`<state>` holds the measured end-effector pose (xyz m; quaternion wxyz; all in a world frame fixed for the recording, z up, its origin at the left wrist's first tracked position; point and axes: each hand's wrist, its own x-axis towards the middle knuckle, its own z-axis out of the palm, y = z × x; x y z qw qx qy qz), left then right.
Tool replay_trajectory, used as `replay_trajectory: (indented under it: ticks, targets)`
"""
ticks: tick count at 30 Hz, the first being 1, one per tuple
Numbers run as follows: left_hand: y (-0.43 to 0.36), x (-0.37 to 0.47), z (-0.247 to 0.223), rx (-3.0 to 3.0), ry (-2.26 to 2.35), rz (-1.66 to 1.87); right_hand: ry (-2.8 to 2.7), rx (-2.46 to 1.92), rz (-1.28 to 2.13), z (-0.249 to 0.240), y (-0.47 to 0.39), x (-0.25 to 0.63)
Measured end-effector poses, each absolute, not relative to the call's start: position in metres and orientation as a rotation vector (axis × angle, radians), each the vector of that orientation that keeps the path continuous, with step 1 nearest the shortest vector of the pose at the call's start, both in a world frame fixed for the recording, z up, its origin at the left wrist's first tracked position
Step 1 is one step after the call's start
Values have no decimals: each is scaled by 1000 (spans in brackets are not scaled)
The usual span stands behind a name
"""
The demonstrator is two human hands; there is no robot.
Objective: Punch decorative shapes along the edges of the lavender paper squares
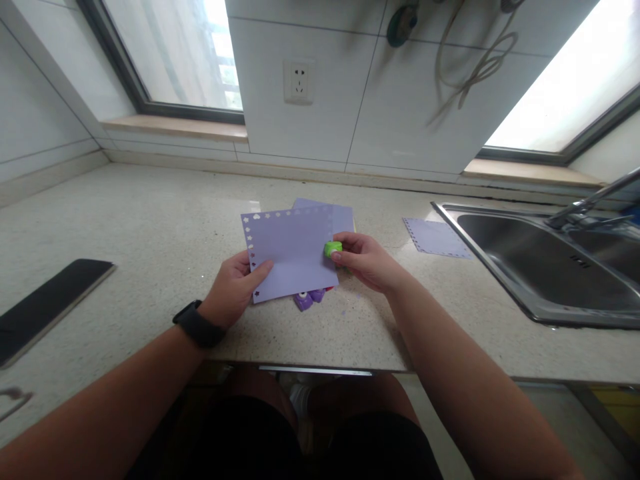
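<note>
A purple sheet of paper [295, 253] is raised over the counter, with small shapes punched along its top and left edges. My left hand [235, 283] grips the sheet's left side, thumb on top. Between the thumb and fingers of my right hand [363, 260] is a green craft punch [332, 249], set at the sheet's right edge. Purple craft punches [309, 298] peek out below the sheet, mostly covered by it. A bit of something red shows beside them. Behind the raised sheet lie more purple sheets [343, 217].
Another purple sheet with punched edges [436, 238] lies by the steel sink [525, 287] on the right. A dark flat object [50, 307] rests on the counter [165, 213] at far left. The wall has a socket [299, 81] and a hanging cable [470, 80].
</note>
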<state>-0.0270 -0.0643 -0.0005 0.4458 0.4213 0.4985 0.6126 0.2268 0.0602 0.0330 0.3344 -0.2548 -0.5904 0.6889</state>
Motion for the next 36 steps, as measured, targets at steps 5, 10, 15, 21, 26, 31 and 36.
replay_trajectory:
  ticks: [5,10,15,21,26,31,36]
  targets:
    - [-64,-28,-2,1041,1243,1518,-1561,-674,1789,33,60,226]
    - [-65,-28,-2,1026,1245,1524,-1597,-673,1786,34,58,226]
    - [-65,-27,1,1026,1248,1525,-1605,-684,1805,33,59,226]
    - [-65,-27,0,1026,1260,1522,-1607,-695,1783,34,60,226]
    - [-65,-26,1,1007,1249,1529,-1609,-688,1785,34,59,226]
    - [-65,-26,2,1003,1267,1537,-1620,-680,1777,37,61,229]
    - [-64,-26,2,970,1230,1572,-1579,-732,1642,38,68,235]
